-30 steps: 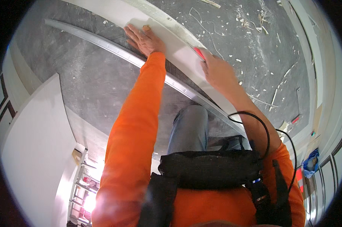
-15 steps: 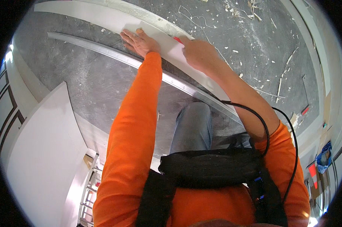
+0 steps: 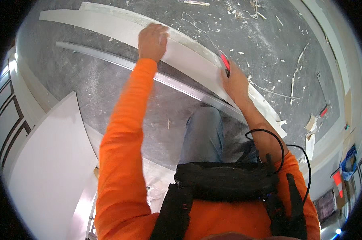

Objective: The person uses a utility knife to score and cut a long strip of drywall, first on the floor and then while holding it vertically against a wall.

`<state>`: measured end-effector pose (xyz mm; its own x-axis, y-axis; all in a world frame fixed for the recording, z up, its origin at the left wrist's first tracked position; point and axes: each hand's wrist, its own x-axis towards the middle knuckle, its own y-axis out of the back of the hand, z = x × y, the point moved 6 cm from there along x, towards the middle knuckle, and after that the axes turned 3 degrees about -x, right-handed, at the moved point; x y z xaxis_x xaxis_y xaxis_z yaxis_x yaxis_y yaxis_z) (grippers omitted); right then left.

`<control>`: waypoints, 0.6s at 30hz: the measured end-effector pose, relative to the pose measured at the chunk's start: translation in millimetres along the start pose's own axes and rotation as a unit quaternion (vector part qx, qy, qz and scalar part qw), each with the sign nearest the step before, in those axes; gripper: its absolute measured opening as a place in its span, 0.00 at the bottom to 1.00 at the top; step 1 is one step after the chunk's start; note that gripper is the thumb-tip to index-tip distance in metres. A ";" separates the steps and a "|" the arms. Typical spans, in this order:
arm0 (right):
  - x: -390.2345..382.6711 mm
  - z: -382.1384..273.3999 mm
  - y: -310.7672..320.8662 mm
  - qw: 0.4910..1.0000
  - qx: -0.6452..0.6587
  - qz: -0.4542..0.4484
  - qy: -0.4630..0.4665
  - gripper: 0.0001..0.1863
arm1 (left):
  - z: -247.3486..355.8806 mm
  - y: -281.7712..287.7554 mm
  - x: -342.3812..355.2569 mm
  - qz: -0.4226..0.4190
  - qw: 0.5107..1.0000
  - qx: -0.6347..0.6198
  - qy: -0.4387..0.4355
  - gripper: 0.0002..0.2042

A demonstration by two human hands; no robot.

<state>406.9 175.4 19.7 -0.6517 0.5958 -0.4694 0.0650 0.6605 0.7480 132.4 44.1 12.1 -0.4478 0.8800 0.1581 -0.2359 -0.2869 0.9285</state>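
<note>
The strip (image 3: 189, 60) lies on the floor (image 3: 101, 86) in front of me, long and white, with a rougher pale edging (image 3: 109, 13) along its far side. My right grip (image 3: 234, 82) is closed round a red-and-black cutter (image 3: 224, 60), which sits over the strip's far side; I can't tell whether a blade meets it. My left grip (image 3: 153, 41) is on the strip, left of the cutter, fingers curled and blurred; I can't tell if they pinch anything. A metal rail (image 3: 181, 87) lies on the strip's near side, and scraps (image 3: 196, 3) lie beyond it. I judge the step in hand to be working the strip's far side with the cutter; the next move would call for a settled left grip, fingers clear of the cutter.
</note>
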 end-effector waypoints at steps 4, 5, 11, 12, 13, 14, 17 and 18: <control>-34.2 31.6 -0.5 0.997 -0.048 0.053 0.010 0.22 | 19.3 -5.3 9.5 -0.203 0.977 0.038 -0.060 0.16; -39.5 35.5 -3.5 0.998 -0.055 0.033 0.013 0.23 | 21.6 -5.4 8.4 -0.212 0.974 0.049 -0.057 0.16; -44.7 50.3 -7.2 0.999 -0.016 0.037 -0.033 0.21 | 35.2 -3.8 -3.5 -0.231 0.965 0.096 -0.074 0.19; -38.7 51.5 -5.1 0.998 0.012 0.049 -0.035 0.19 | 34.3 -3.6 1.1 -0.258 0.959 0.101 -0.065 0.19; -34.6 51.8 -4.6 0.999 0.016 0.027 -0.023 0.19 | 33.0 -3.3 6.0 -0.284 0.951 0.106 -0.056 0.19; -31.0 53.2 -1.5 1.000 0.018 0.006 -0.012 0.19 | 33.9 -3.2 13.3 -0.339 0.934 0.108 -0.032 0.20; -11.1 63.8 10.1 0.988 0.064 -0.135 -0.041 0.19 | 31.3 -8.1 36.2 -0.452 0.885 0.078 0.076 0.22; -6.2 67.1 8.1 0.984 0.091 -0.148 -0.041 0.20 | 18.8 -12.8 37.1 -0.465 0.873 0.046 0.141 0.24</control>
<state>462.2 207.8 -2.9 -0.6000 0.3941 -0.6962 0.0194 0.8772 0.4798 134.9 87.6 12.4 -0.2959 0.5847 -0.7554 -0.5463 0.5451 0.6359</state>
